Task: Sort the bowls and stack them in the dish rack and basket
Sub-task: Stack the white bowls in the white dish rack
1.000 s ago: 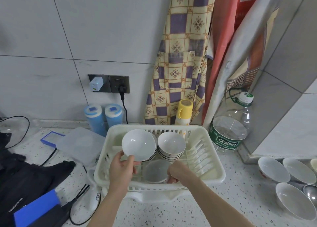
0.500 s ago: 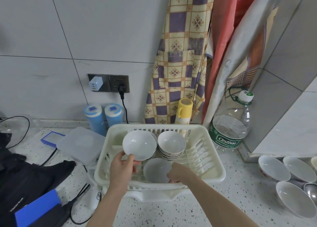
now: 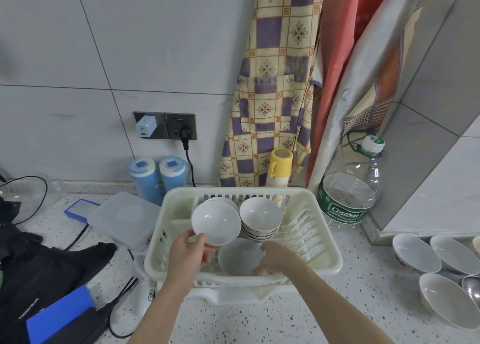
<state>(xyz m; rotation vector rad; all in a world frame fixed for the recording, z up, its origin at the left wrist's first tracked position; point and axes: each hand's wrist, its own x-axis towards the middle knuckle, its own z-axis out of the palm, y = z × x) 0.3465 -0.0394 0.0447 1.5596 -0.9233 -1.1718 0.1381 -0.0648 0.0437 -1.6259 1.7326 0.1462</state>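
A cream plastic dish rack [image 3: 322, 263] stands on the speckled counter. My left hand [image 3: 188, 255] pinches the rim of a white bowl [image 3: 216, 222], tilted toward me over the rack's left side, with another bowl's rim showing behind it. My right hand [image 3: 275, 259] holds the right edge of a grey-white bowl [image 3: 240, 256] low at the rack's front. A stack of several white bowls [image 3: 260, 220] sits in the rack's back middle. Three more white bowls [image 3: 417, 254] lie on the counter at the far right.
A large water bottle [image 3: 349, 195] stands right of the rack, a yellow spray can [image 3: 279, 168] and two blue canisters [image 3: 157, 178] behind it. A clear lidded box [image 3: 124, 219], black bag [image 3: 39, 271] and cables lie left. Aprons hang on the wall.
My right hand has shifted the front bowl slightly, now holding its right edge lower in the rack. My left hand keeps the tilted bowl in nearly the same place.
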